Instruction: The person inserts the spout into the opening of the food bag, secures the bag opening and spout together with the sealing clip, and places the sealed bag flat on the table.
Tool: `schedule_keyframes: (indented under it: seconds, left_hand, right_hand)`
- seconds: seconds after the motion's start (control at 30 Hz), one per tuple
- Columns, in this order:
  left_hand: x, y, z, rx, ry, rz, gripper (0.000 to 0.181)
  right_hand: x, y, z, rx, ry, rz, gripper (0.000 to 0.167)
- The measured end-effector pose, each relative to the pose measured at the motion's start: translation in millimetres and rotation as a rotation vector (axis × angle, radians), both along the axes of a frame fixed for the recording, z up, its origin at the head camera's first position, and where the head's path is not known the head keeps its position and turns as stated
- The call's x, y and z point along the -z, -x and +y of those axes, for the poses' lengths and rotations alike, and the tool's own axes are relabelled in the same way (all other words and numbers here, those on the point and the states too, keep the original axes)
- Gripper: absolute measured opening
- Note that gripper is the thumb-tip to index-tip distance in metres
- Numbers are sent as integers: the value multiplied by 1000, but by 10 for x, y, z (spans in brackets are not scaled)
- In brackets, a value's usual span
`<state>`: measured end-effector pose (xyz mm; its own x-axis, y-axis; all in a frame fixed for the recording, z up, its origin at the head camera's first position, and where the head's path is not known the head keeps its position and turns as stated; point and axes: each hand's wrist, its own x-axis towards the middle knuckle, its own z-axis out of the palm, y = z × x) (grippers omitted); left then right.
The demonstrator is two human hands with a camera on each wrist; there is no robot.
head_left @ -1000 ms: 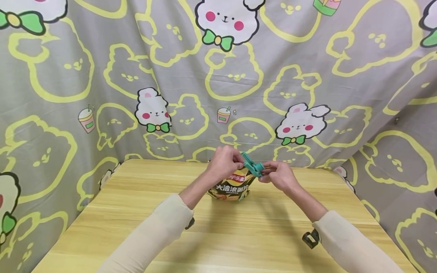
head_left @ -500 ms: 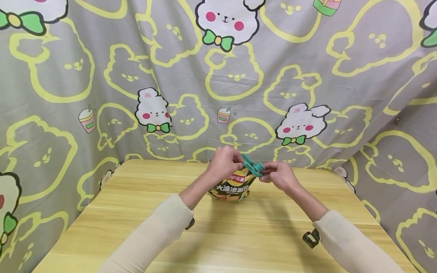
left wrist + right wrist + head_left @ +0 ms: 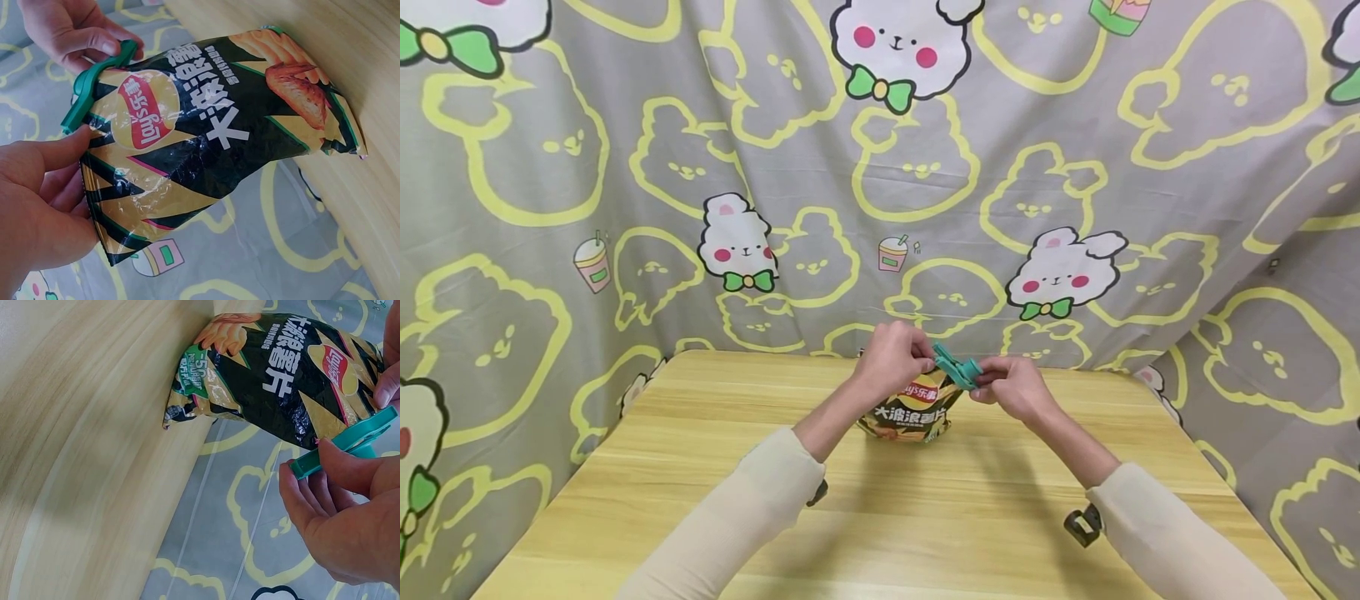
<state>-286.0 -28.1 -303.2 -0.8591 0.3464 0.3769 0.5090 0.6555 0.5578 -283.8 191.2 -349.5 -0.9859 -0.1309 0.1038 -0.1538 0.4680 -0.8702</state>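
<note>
A black and gold Lay's chip bag stands on the table near its far edge. My left hand pinches the bag's top edge, with the thumb on the printed front in the left wrist view. In my right hand is a teal bag clip, gripped at one end between thumb and fingers. The clip lies across the bag's top edge at the corner beside the left thumb. Whether its arms are fully pressed together on the bag, I cannot tell. The left fingers behind the bag are partly hidden.
The light wooden table reaches to a grey curtain printed with yellow outlines and white cartoon animals. Curtain also hangs along both sides. A dark wrist camera mount shows below the right sleeve.
The clip's upper arm has dipped slightly toward the bag, so the gap between its arms looks narrower. Both hands have stayed almost still, and the bag keeps its place.
</note>
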Motion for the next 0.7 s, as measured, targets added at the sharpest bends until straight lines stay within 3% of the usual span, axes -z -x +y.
schedule_keyframes:
  seconds: [0.47, 0.7]
  left_hand:
    - [-22, -14, -3, -63, 22, 3, 6]
    - [-24, -30, 0, -132, 74, -10, 33]
  right_hand:
    - [8, -19, 31, -24, -33, 2, 37]
    - [31, -9, 22, -18, -18, 25, 34]
